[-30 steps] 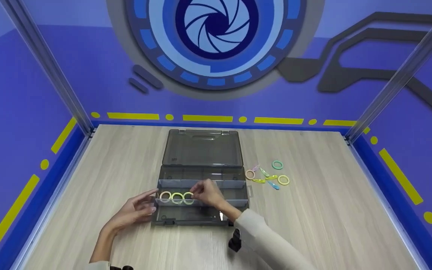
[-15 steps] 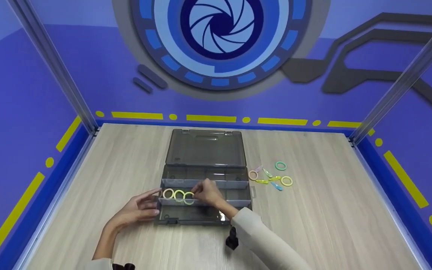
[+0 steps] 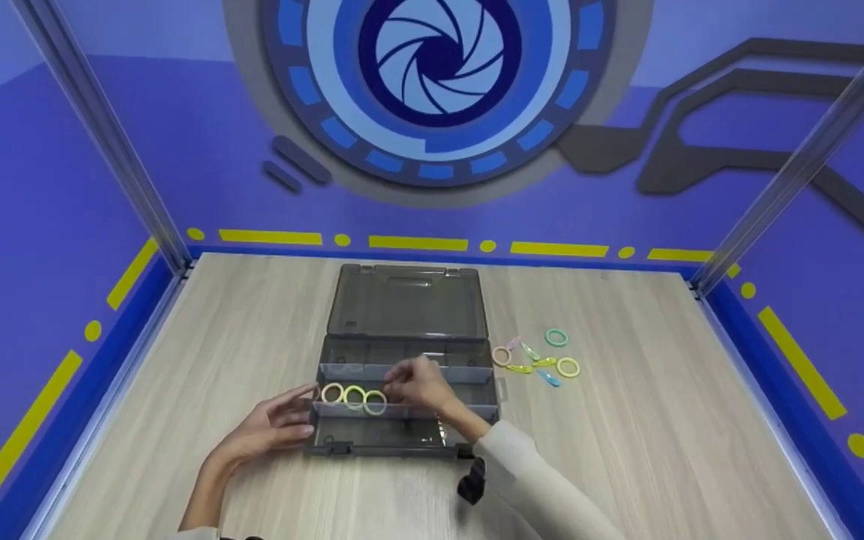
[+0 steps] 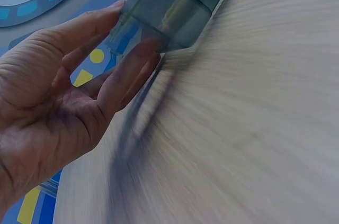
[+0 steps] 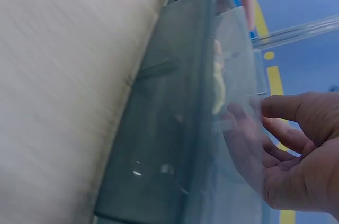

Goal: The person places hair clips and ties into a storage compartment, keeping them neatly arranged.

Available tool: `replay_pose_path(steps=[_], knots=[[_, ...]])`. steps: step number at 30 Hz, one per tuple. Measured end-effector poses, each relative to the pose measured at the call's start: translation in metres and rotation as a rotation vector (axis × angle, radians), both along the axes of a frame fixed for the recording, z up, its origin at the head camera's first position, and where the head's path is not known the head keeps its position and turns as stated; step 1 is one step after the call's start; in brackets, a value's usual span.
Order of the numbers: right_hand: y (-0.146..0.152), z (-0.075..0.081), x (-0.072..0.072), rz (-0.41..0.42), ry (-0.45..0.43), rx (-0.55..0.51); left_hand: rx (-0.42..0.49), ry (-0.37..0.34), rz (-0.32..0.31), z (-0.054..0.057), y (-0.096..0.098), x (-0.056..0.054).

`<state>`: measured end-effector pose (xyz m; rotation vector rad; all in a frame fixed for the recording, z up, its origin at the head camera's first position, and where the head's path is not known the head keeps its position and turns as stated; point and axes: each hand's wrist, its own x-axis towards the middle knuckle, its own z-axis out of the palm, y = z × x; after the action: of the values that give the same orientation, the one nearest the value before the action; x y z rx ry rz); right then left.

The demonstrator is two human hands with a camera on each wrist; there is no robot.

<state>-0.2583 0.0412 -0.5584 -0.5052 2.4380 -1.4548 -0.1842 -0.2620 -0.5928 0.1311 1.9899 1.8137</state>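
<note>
In the head view, a smoky see-through compartment box lies with its lid folded back. A row of pastel hair ties leans in its middle compartment, including a pale peach hair tie, a yellow hair tie and a pale yellow hair tie. My right hand is in that compartment, just right of the row. Its fingers are loosely bent with nothing visible between them, and in the right wrist view some show through the clear divider. My left hand rests its fingertips on the box's left side.
Right of the box lie a green hair tie, a yellow hair tie and a peach hair tie. Among them are several snap hair clips, such as a blue clip. Blue printed walls surround the wooden table.
The right fingers have come away from the rightmost hair tie in the row, which stays leaning in the compartment. The left hand keeps its place at the box, and the view shifts slightly.
</note>
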Motion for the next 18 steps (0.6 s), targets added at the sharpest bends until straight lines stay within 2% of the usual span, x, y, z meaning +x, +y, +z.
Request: replay_pose_path(steps=[6, 11, 16, 18], knots=[[0.017, 0.009, 0.000, -0.026, -0.032, -0.077, 0.005, 0.010, -0.007, 0.001, 0.000, 0.002], [0.034, 0.012, -0.002, -0.055, -0.055, -0.096, -0.007, -0.002, 0.003, 0.004, 0.001, 0.001], [0.055, 0.013, -0.003, -0.074, -0.019, -0.080, -0.013, -0.016, 0.006, 0.003, 0.001, 0.003], [0.063, 0.024, 0.001, -0.066, -0.005, -0.090, -0.015, -0.019, 0.008, 0.003, 0.001, 0.004]])
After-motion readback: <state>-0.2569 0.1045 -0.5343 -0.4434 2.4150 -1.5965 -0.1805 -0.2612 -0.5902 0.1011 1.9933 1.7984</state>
